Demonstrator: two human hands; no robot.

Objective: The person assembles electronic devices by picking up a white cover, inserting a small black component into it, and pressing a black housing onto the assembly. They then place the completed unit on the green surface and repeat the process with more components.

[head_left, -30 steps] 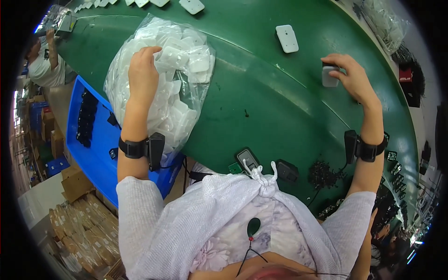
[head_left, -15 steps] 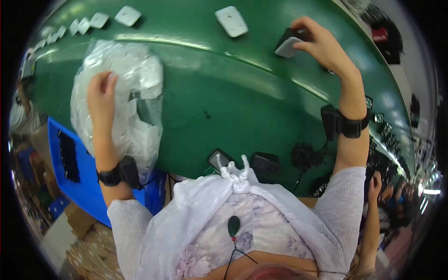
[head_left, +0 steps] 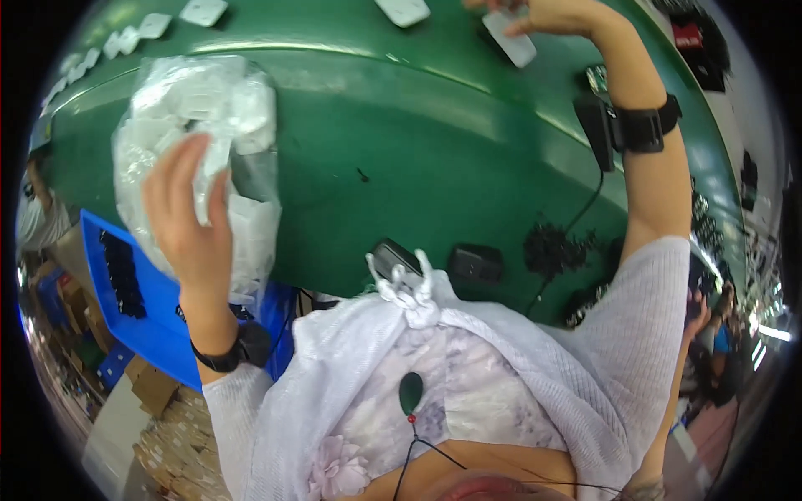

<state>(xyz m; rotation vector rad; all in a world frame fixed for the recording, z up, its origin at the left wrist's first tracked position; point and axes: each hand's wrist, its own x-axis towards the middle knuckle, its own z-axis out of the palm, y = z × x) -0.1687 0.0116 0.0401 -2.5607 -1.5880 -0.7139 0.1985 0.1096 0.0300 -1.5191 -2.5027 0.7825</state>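
At the far right of the green table my right hand has its thumb and fingers on a white rounded rectangular cover. Part of that hand is cut off by the upper edge. My left hand hovers over a clear plastic bag of white pieces, thumb and fingers apart. A pale piece shows beside its fingertips; I cannot tell whether they touch it. Another white cover lies at the far middle, and a row of similar covers runs along the far left.
Near my body, two dark rounded cases lie at the table edge. A clump of small black parts sits to their right. A blue bin stands at the left, with cardboard below. Other people are at the sides.
My right hand has moved farther away with the white cover; the dark piece behind it no longer shows. My left hand's fingers have spread. The view has shifted slightly.
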